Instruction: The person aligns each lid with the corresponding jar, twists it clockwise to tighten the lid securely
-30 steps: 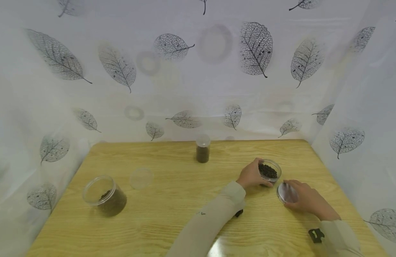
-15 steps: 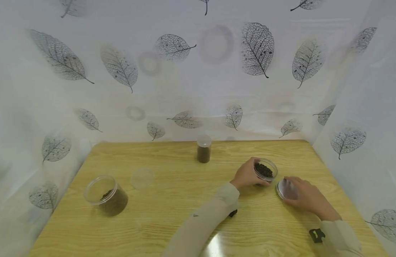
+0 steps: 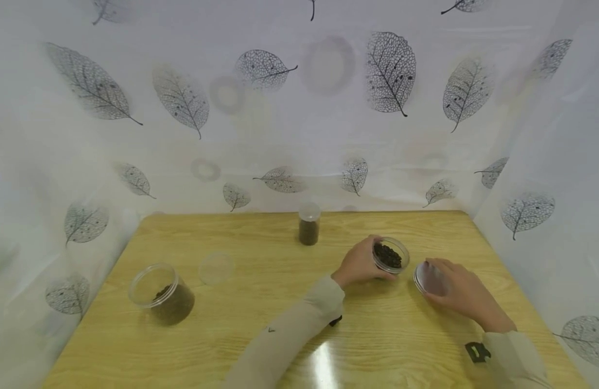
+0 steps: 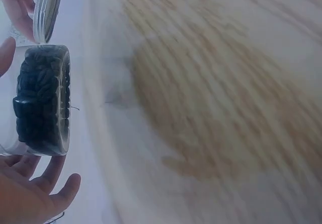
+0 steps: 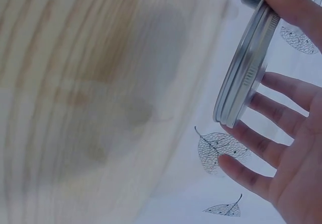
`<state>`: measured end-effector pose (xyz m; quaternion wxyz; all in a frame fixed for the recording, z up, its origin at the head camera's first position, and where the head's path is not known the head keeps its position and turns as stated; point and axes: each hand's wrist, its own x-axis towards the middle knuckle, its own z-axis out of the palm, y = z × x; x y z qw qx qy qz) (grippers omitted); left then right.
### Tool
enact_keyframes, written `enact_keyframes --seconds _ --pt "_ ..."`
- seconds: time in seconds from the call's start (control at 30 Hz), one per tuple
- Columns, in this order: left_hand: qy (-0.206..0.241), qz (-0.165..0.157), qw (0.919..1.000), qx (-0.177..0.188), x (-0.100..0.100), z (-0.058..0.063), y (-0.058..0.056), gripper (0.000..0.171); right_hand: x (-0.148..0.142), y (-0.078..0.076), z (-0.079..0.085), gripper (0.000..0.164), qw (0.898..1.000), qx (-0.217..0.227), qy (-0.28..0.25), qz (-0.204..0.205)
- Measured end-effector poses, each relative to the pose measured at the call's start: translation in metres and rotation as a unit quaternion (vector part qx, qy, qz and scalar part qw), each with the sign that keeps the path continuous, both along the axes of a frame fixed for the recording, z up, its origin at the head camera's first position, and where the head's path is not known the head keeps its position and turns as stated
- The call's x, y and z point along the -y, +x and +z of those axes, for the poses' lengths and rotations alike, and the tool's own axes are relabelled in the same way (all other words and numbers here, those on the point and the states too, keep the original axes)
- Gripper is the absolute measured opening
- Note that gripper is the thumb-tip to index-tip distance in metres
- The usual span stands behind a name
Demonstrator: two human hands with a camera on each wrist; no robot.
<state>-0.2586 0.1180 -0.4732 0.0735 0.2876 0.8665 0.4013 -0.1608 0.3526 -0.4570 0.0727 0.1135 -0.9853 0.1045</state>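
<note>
My left hand (image 3: 359, 263) grips a clear round jar (image 3: 396, 265) from its left side, thumb and fingers around the wall. Dark beans, like coffee beans, lie inside, and the jar has no lid on it. In the left wrist view the jar (image 4: 43, 100) appears raised, with space between its base and the tabletop. Just to its right, my right hand (image 3: 466, 294) holds a silver metal screw lid (image 3: 431, 282) by the rim, tilted on edge. The right wrist view shows the thumb and fingertips on opposite edges of this lid (image 5: 246, 68). Jar and lid are apart.
At the left of the wooden table (image 3: 260, 335) stands a larger uncovered clear jar (image 3: 170, 305) partly filled with dark contents. A clear disc, perhaps a lid (image 3: 216, 268), lies beside it. A small capped jar (image 3: 309, 229) stands near the back edge, before a leaf-patterned curtain (image 3: 289, 124).
My left hand has carried the bean jar to the left. The right hand has moved the lid slightly left and away from me, following the jar.
</note>
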Motion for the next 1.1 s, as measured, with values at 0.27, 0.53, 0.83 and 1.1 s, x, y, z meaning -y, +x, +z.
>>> enact_keyframes --seconds 0.27,0.53,0.83,1.1 --pt "-0.013 -0.007 0.9998 -0.014 0.022 0.013 0.009 0.096 0.013 0.001 0.011 0.077 0.998 -0.056 0.004 0.031" --pt "-0.011 -0.005 0.9996 -0.027 0.044 0.016 0.016 0.094 0.030 0.003 0.023 0.079 0.996 -0.076 -0.003 0.052" --pt "-0.020 0.000 0.9989 -0.043 0.066 0.021 0.025 0.095 0.040 0.004 0.026 0.080 0.995 -0.081 -0.014 0.059" --pt "-0.012 0.006 0.9984 -0.055 0.086 0.022 0.032 0.096 0.047 0.005 0.028 0.081 0.992 -0.099 -0.022 0.078"
